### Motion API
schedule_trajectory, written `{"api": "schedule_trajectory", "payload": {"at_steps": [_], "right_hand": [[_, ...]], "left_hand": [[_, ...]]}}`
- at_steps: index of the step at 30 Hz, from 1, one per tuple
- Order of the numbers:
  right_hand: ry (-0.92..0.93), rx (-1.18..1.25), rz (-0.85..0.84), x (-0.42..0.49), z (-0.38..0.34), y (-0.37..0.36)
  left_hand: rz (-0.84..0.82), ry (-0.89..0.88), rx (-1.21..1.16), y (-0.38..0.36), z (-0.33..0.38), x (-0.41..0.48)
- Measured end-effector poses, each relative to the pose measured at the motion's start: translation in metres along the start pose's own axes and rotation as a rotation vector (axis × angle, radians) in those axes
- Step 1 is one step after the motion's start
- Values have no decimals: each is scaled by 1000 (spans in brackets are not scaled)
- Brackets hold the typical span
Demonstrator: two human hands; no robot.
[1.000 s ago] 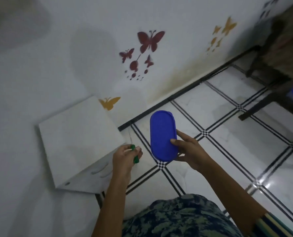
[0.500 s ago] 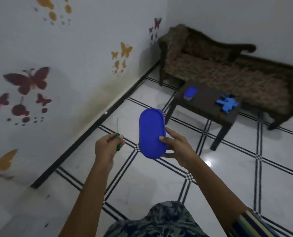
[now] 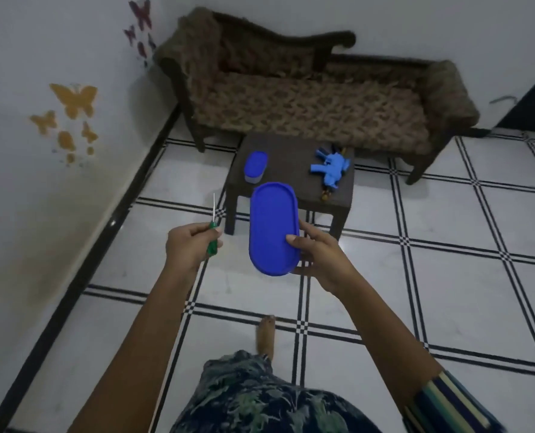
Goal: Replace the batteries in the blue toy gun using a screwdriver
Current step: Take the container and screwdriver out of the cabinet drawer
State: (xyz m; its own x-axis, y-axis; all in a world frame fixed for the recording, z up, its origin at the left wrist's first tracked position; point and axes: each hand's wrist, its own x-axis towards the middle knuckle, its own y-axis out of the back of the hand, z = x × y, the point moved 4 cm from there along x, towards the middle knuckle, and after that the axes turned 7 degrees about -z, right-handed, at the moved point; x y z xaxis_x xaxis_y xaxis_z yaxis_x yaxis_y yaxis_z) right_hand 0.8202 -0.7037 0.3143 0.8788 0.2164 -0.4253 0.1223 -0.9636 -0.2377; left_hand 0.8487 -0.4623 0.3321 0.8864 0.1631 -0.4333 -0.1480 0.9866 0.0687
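Smooth oval lid [image 3: 272, 228]; thin green-handled screwdriver [image 3: 211, 246].

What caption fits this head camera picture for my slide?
Left hand grips a green screwdriver, right hand holds a blue-lidded box; the blue toy gun lies on the table ahead.

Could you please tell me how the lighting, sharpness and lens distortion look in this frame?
Head view: dim, even indoor light with darker corners; a small glint on the black skirting; the floor lines and skirting bow from the wide lens; the lid and screwdriver up close are fairly sharp, while the toy gun on the table looks soft.
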Motion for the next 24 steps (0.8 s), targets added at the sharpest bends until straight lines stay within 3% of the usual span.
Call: {"api": "schedule_trajectory", "payload": {"at_steps": [12, 24], "right_hand": [[-82, 88, 166, 212, -76, 163], [-295, 73, 158, 472, -68, 278]], "left_hand": [[-120, -78, 457, -176, 76, 252], [-45, 39, 669, -294, 31, 500]]}}
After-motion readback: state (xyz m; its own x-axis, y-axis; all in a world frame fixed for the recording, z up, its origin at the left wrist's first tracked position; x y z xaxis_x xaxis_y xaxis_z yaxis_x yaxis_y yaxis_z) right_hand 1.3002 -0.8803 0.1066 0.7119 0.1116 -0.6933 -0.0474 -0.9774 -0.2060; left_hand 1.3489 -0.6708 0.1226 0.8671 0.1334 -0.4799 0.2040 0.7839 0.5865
